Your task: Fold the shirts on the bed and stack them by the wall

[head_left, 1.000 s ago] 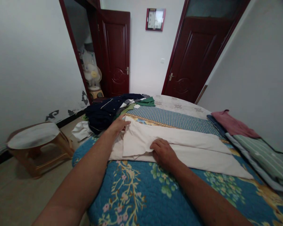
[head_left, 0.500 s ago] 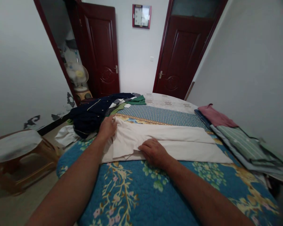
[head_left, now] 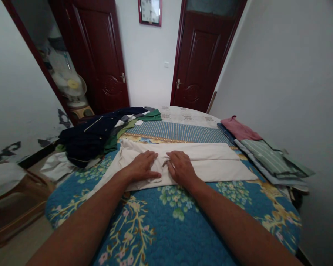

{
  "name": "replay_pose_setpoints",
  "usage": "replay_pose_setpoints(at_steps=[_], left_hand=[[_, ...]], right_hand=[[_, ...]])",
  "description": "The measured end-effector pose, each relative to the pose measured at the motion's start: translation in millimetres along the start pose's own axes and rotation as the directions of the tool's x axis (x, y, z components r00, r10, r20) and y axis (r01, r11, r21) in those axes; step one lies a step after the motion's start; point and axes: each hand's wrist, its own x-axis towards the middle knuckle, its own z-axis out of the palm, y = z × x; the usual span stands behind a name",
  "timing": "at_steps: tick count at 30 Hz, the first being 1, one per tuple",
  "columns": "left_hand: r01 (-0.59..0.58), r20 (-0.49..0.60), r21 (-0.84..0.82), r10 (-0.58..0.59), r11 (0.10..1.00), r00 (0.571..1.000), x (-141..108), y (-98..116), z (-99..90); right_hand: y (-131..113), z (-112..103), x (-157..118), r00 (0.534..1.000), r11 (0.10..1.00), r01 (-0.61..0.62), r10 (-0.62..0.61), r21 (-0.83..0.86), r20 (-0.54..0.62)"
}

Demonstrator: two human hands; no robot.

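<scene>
A long cream garment (head_left: 211, 151), folded lengthwise, lies across the bed-like surface covered with a blue floral quilt (head_left: 199, 229). My left hand (head_left: 143, 166) rests palm down on its wrinkled left part, fingers stretched and thumb apart. Close beside it, my right hand (head_left: 181, 168) has its fingers bent around a small bunched fold near the garment's middle. The fingertips of that hand are partly hidden in the cloth. From under my left forearm, a loose flap of the garment spreads toward the lower left.
Dark navy clothes (head_left: 86, 136) are heaped at the left, with a green piece (head_left: 150, 115) behind. Folded clothes, among them a pink one (head_left: 240, 128) and a striped green one (head_left: 262, 153), are stacked at the right. A stool (head_left: 13, 207) stands at the left edge.
My left hand has let go of the garment's left end and moved right, flat onto the cloth beside my right hand. The left end has spread out. The view has shifted right.
</scene>
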Motion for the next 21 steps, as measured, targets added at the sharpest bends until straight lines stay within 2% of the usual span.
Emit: replay_pose_setpoints(at_steps=[2, 6, 10, 12, 15, 18, 21], left_hand=[[0.033, 0.052, 0.055, -0.036, 0.998, 0.998, 0.5, 2.0, 3.3], [0.078, 0.123, 0.099, -0.090, 0.992, 0.988, 0.7, 4.0, 2.6], [0.057, 0.117, 0.078, -0.065, 0.995, 0.991, -0.3, 6.8, -0.2], [0.015, 0.108, 0.058, -0.021, 0.998, 0.994, -0.7, 9.8, -2.0], [-0.085, 0.130, 0.042, 0.079, 0.996, 0.988, -1.1, 14.7, -5.0], [-0.165, 0.178, 0.033, 0.157, 0.986, 0.971, -1.5, 14.1, -7.1], [-0.201, 0.183, 0.012, 0.196, 0.979, 0.963, -0.6, 7.2, -7.0]], right_hand=[[10.1, 2.8, 0.3, 0.987, 0.987, -0.129, 0.137, -0.096, 0.083], [20.1, 5.8, 0.0, 0.921, 0.949, -0.250, 0.294, -0.192, 0.256], [17.0, 3.6, 0.6, 0.883, 0.916, -0.334, 0.387, -0.224, 0.267], [15.5, 2.5, 0.3, 0.905, 0.923, -0.313, 0.362, -0.225, 0.225], [16.2, 1.4, -1.3, 0.958, 0.980, -0.128, 0.163, -0.154, 0.238], [17.8, -1.5, -3.9, 0.952, 0.998, 0.019, -0.002, -0.055, 0.305], [17.3, -6.6, -7.7, 0.940, 0.998, 0.013, 0.008, -0.060, 0.341]])
